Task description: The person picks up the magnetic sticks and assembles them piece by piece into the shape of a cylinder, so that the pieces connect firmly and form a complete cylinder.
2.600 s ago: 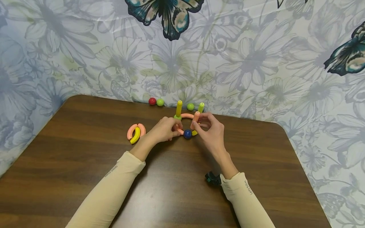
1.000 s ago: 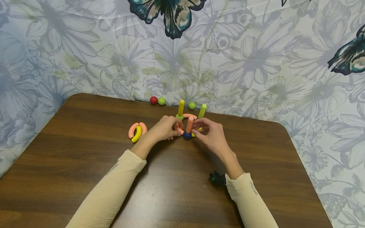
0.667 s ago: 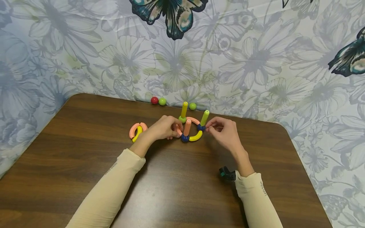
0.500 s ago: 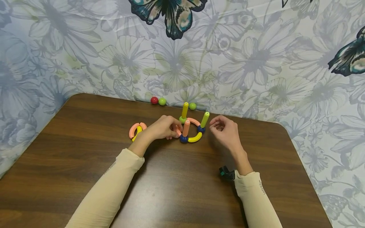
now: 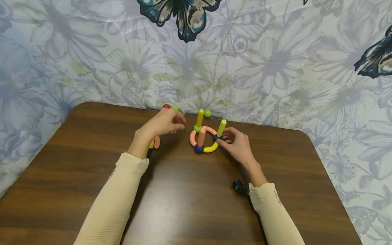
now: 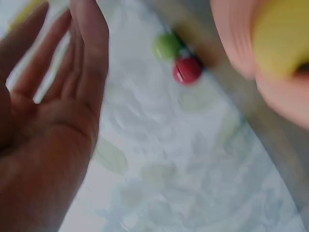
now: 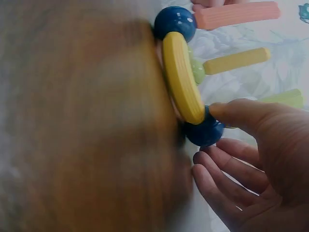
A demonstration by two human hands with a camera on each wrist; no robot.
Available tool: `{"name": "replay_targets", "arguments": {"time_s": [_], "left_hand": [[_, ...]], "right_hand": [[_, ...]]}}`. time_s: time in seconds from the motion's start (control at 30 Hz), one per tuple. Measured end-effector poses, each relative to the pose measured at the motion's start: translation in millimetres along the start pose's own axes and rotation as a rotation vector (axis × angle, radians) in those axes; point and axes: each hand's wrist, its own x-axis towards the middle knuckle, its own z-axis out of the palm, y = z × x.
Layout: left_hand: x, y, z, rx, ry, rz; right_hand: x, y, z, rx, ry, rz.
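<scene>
A ring of curved rods and balls lies on the table, with pink arcs (image 5: 192, 138) and a yellow arc (image 5: 210, 148). Upright on its balls stand a yellow rod (image 5: 200, 118), a pink rod (image 5: 201, 137) and a lime green rod (image 5: 222, 128). My right hand (image 5: 237, 144) pinches the right-hand blue ball (image 7: 205, 133) beneath the lime rod, thumb on its near side. To the left of the ring, my left hand (image 5: 163, 122) is over the table, fingers loosely bent, holding nothing. The front blue ball (image 5: 199, 149) carries the pink rod.
Near the back edge are a red ball (image 5: 166, 106) and a green ball (image 5: 175, 108), partly behind my left hand. Another green ball (image 5: 207, 113) sits behind the ring. Loose pink (image 5: 157, 142) and yellow (image 5: 151, 144) arcs lie under my left wrist, partly hidden.
The pink rod, earlier in my right hand, now stands on the front blue ball. My right hand drew away, then returned to the right-hand blue ball. My left hand released the ring's pink arc, moving left.
</scene>
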Motion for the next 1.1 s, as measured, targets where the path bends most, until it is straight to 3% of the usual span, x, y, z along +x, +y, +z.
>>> {"name": "replay_targets", "arguments": {"time_s": [0.1, 0.2, 0.33, 0.57, 0.8, 1.1], "left_hand": [[6.8, -15.5, -16.4, 0.041, 0.101, -0.062], [13.5, -29.2, -28.8, 0.091, 0.149, -0.117], [22.9, -43.3, -33.7, 0.141, 0.124, -0.159], [34.9, -53.9, -27.8, 0.276, 0.041, -0.105], [37.9, -57.9, -24.7, 0.260, 0.123, -0.177], [36.7, -56.2, -20.8, 0.254, 0.068, -0.199]], "right_hand": [[0.0, 3.6, 1.9, -0.019, 0.015, 0.000], [0.4, 4.4, 6.0, -0.030, 0.028, -0.011], [0.0, 4.4, 8.8, -0.040, 0.025, -0.007], [0.5, 5.0, 8.7, -0.061, 0.028, -0.004], [1.0, 4.1, 7.5, -0.063, 0.032, -0.019], [-1.8, 4.0, 6.5, -0.067, 0.032, -0.001]]}}
